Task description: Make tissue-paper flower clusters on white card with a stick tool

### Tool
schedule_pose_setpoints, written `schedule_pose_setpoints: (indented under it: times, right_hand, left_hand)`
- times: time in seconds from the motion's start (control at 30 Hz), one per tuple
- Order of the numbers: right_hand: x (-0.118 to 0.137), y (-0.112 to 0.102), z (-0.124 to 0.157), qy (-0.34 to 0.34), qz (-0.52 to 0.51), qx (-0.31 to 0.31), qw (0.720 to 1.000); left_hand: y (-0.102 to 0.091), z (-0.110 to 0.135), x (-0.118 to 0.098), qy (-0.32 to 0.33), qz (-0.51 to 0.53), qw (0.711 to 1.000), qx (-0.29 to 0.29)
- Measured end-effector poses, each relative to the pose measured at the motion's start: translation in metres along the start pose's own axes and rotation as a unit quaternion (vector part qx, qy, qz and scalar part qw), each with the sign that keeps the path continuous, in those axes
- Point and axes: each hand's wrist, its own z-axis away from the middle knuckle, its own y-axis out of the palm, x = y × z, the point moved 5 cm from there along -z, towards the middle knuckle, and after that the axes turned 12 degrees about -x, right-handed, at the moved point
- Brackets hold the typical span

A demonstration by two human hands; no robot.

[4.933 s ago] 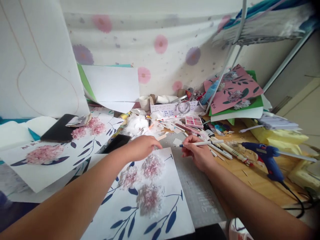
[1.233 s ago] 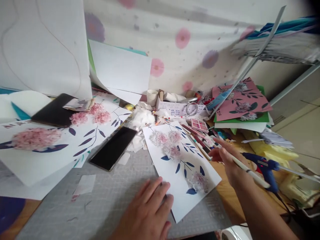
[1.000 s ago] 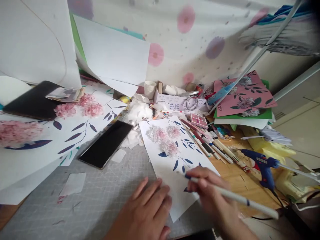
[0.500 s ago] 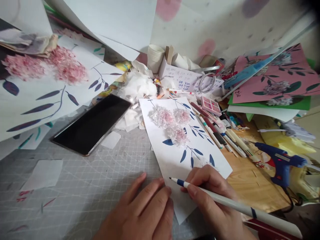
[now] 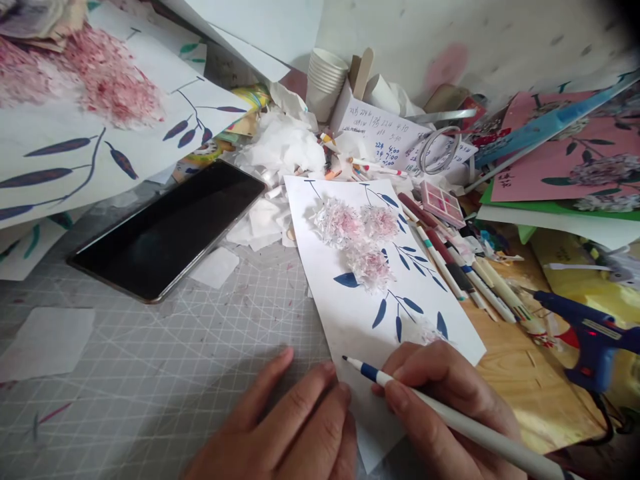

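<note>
A white marker pen with a blue band rests in my right hand, whose fingers are closed round it. Its dark tip hovers over or touches the lower left of a white paper sheet; which of the two I cannot tell. That sheet bears pinkish-white ruffled paper flowers and dark blue leaves. My left hand lies flat with fingers stretched out, its fingertips at the sheet's left edge and the palm over the grey cutting mat. Part of another whitish flower shows just above my right hand.
A black phone lies on the mat at left, below a larger flower picture. Several markers and a blue glue gun are at right. Scraps of white tissue, paper cups and a palette stand behind.
The view has shifted slightly, so the sheet and glue gun appear further right. My right hand still grips the pen near the same spot, and my left hand stays by the sheet's edge.
</note>
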Motion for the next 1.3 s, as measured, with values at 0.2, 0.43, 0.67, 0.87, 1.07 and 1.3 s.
schedule_pose_setpoints:
  times: [0.2, 0.43, 0.67, 0.87, 1.07, 1.3]
  right_hand:
    - [0.0008, 0.0005, -0.0008, -0.007, -0.015, 0.038, 0.999]
    - [0.0, -0.0004, -0.0005, -0.003, -0.004, 0.034, 0.999]
    - [0.0001, -0.0002, -0.0005, 0.009, 0.006, 0.02, 1.0]
    - [0.0009, 0.0002, 0.0006, -0.002, -0.009, 0.036, 0.999]
    - [-0.0024, 0.0005, 0.0014, 0.01, -0.017, 0.038, 0.999]
    - [-0.0046, 0.0011, 0.0028, 0.005, -0.011, 0.057, 0.998]
  left_hand:
    - [-0.0015, -0.0024, -0.0006, -0.017, 0.008, 1.0, 0.006]
    - [-0.0015, -0.0026, 0.0013, -0.033, 0.016, 0.999, 0.016]
    - [-0.0024, -0.0017, 0.0011, -0.038, 0.018, 0.999, 0.008]
    - [-0.0016, -0.002, 0.0012, -0.038, 0.02, 0.999, 0.008]
    - [-0.0031, -0.0014, 0.0017, -0.043, 0.019, 0.999, 0.006]
    - [-0.0038, -0.0031, 0.0018, -0.042, 0.019, 0.999, 0.007]
